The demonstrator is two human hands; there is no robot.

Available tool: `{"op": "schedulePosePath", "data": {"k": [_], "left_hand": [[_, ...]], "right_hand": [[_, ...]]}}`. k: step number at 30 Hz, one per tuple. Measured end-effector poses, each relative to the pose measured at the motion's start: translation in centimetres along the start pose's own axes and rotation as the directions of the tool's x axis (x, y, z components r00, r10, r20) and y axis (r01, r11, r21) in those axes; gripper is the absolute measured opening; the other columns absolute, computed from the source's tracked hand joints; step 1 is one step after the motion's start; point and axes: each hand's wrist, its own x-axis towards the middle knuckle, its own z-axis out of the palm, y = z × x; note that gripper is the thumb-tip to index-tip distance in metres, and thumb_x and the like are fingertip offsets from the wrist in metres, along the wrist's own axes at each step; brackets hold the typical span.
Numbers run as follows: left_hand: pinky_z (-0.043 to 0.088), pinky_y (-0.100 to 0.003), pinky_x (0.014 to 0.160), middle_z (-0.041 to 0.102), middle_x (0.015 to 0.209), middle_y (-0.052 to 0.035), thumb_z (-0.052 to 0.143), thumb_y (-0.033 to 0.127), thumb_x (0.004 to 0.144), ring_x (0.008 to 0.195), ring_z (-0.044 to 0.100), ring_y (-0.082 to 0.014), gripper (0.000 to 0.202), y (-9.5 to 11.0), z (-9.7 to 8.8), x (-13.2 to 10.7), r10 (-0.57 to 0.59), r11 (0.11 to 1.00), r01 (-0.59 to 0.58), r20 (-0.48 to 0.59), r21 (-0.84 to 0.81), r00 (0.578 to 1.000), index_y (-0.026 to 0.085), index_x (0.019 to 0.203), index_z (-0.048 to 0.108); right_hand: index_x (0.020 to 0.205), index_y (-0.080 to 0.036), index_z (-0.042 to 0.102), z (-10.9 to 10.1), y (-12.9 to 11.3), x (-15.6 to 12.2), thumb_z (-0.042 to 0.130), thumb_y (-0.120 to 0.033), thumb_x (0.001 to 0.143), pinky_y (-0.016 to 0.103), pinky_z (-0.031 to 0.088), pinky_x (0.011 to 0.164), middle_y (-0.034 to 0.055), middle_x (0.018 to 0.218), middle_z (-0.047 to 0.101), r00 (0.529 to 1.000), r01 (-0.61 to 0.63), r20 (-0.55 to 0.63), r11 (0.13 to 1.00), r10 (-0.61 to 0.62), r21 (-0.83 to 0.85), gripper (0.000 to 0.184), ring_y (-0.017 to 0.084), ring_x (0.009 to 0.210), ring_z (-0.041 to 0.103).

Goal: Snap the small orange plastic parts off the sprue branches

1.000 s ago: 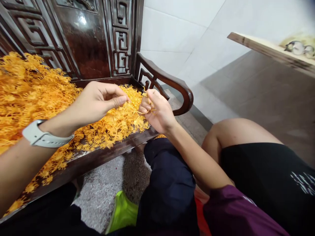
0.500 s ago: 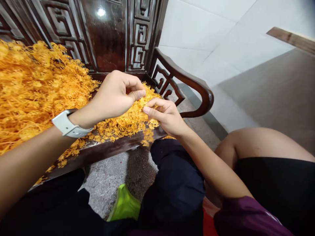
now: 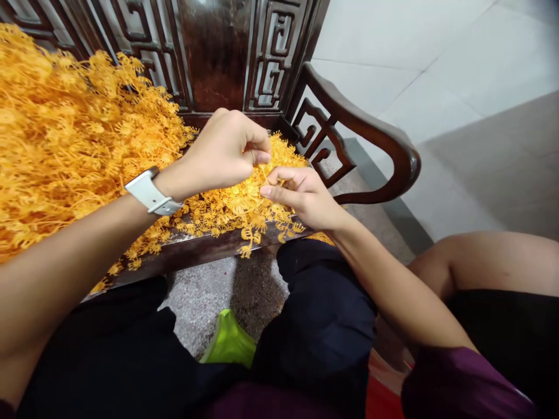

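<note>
My left hand (image 3: 225,148), with a pale watch strap (image 3: 152,192) at the wrist, pinches a thin orange stem between thumb and forefinger. Just below and to its right, my right hand (image 3: 305,195) is closed on an orange plastic flower sprig (image 3: 250,233), whose small spidery heads dangle under the fingers. Both hands hover over a small heap of orange flower pieces (image 3: 209,212) at the right end of a dark wooden bench (image 3: 205,250). A much larger pile of orange sprigs (image 3: 87,139) covers the seat to the left.
A carved backrest (image 3: 213,58) rises behind the piles, and a curved armrest (image 3: 371,128) closes the bench's right end. Below is a speckled floor (image 3: 196,308) with a bright green plastic object (image 3: 229,343) between my legs. Another person's bare leg (image 3: 502,262) is at the right.
The view has shifted, so the bench appears farther right. My hands stay close together, pinching; the dangling sprig now hangs more spread out below my right hand.
</note>
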Motion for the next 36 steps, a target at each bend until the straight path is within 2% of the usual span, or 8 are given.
{"op": "schedulePosePath", "data": {"k": [8, 12, 14, 18, 24, 28, 32, 36], "left_hand": [[0.034, -0.06, 0.106, 0.076, 0.082, -0.0094, 0.066, 0.02, 0.086, 0.11, 0.063, -0.0341, 0.016, -1.5, 0.4, -0.1, 0.18, 0.863, -0.184, 0.054, 0.47, 0.982, 0.023, 0.08, 0.08], [0.02, -0.061, 0.118, 0.079, 0.101, -0.0108, 0.064, 0.026, 0.093, 0.118, 0.054, -0.033, 0.025, -2.8, -3.3, 1.7, 0.043, 0.773, 0.088, -0.19, 0.628, 0.981, 0.018, 0.106, 0.084], [0.033, -0.052, 0.114, 0.081, 0.114, -0.009, 0.055, 0.04, 0.103, 0.107, 0.059, -0.0292, 0.043, -3.4, -5.4, 2.2, -0.089, 0.768, 0.244, -0.279, 0.592, 0.956, 0.016, 0.126, 0.081], [0.041, -0.039, 0.109, 0.078, 0.13, -0.0051, 0.044, 0.061, 0.108, 0.114, 0.064, -0.0276, 0.062, -4.7, -6.0, 2.3, -0.055, 0.778, 0.164, -0.194, 0.607, 0.979, 0.019, 0.14, 0.075], [0.042, -0.048, 0.111, 0.081, 0.121, -0.0034, 0.051, 0.053, 0.104, 0.114, 0.066, -0.0364, 0.047, -8.5, -2.1, 2.8, -0.064, 0.877, 0.116, -0.125, 0.466, 0.99, 0.025, 0.127, 0.081], [0.036, -0.056, 0.125, 0.07, 0.146, 0.0003, 0.062, 0.047, 0.095, 0.138, 0.055, -0.0432, 0.048, -10.7, -0.9, 3.5, -0.067, 0.926, 0.065, -0.008, 0.371, 0.998, 0.028, 0.137, 0.078], [0.035, -0.06, 0.128, 0.044, 0.172, -0.016, 0.057, 0.054, 0.098, 0.155, 0.041, -0.0466, 0.076, -9.4, -1.2, 4.0, -0.077, 0.931, 0.03, 0.115, 0.364, 0.99, 0.011, 0.16, 0.057], [0.06, -0.048, 0.098, 0.077, 0.127, -0.021, 0.044, 0.072, 0.103, 0.108, 0.074, -0.0334, 0.077, -5.0, -2.2, 4.0, -0.176, 0.984, 0.16, 0.262, 0.082, 0.949, 0.011, 0.143, 0.07]], "right_hand": [[0.077, -0.019, 0.058, -0.3, 2.0, 1.2, 0.077, -0.036, 0.096, 0.027, 0.03, 0.059, -0.0065, 0.064, 0.047, 0.979, 0.178, 0.119, 0.981, -0.168, -0.076, 0.032, 0.009, 0.06, 0.038], [0.085, -0.016, 0.062, 2.5, 0.4, -1.4, 0.058, -0.02, 0.105, 0.028, 0.043, 0.073, 0.0035, 0.082, 0.067, 0.786, 0.273, 0.595, 0.958, -0.166, -0.093, 0.021, 0.013, 0.075, 0.056], [0.088, -0.016, 0.063, 3.8, -0.6, -2.5, 0.052, -0.018, 0.107, 0.029, 0.045, 0.08, 0.006, 0.088, 0.068, 0.754, 0.293, 0.641, 0.947, -0.142, -0.135, 0.022, 0.015, 0.082, 0.059], [0.093, -0.015, 0.066, 3.9, -1.4, -2.9, 0.064, -0.037, 0.106, 0.026, 0.042, 0.071, 0.0007, 0.083, 0.063, 0.857, 0.136, 0.498, 0.99, -0.13, 0.025, 0.025, 0.011, 0.072, 0.053], [0.095, -0.015, 0.067, 2.4, -0.9, -2.2, 0.078, -0.05, 0.095, 0.027, 0.041, 0.07, -0.0008, 0.085, 0.061, 0.952, 0.016, 0.301, 0.989, -0.061, 0.149, 0.036, 0.012, 0.074, 0.049], [0.092, -0.016, 0.067, 2.4, -0.8, -2.0, 0.081, -0.05, 0.092, 0.028, 0.042, 0.071, -0.0013, 0.084, 0.062, 0.972, -0.001, 0.232, 0.982, -0.044, 0.191, 0.037, 0.011, 0.076, 0.051], [0.088, -0.017, 0.067, 1.8, -0.3, -1.8, 0.085, -0.048, 0.089, 0.027, 0.028, 0.057, -0.0082, 0.065, 0.048, 0.999, -0.026, 0.037, 0.973, 0.018, 0.23, 0.036, 0.008, 0.058, 0.036], [0.083, -0.018, 0.064, 0.6, 0.2, -1.3, 0.085, -0.051, 0.087, 0.028, 0.025, 0.054, -0.0089, 0.061, 0.045, 0.978, 0.021, -0.208, 0.974, 0.027, 0.225, 0.039, 0.008, 0.055, 0.035]]}}
